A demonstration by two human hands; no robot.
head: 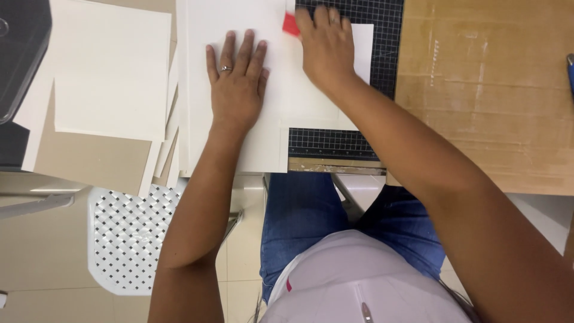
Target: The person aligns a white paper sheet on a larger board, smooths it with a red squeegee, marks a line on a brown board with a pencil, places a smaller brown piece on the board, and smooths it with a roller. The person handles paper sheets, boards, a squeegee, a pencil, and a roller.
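The left hand (236,81) lies flat and palm-down on a large cream sheet (239,24), fingers spread a little and holding nothing, a ring on one finger; the right hand (326,45) rests just beside it, further up the same sheet, fingers curled down over a small red tool (290,25) that shows at the hand's left edge, though how the fingers grip it cannot be told; the sheet lies partly over a black cutting mat (382,36) with a white grid, whose lower strip shows below the paper near the table edge; a smaller white piece (362,51) sticks out from under the right hand onto the mat; to the left lies a loose pile of more cream sheets (110,69), fanned at the edges, and beyond them a black machine (21,48) at the corner; to the right of the mat is a flat brown cardboard board (484,90); below the table edge are the person's blue jeans (299,215), and a white latticed plastic chair (125,239) stands on the pale tiled floor (36,251).
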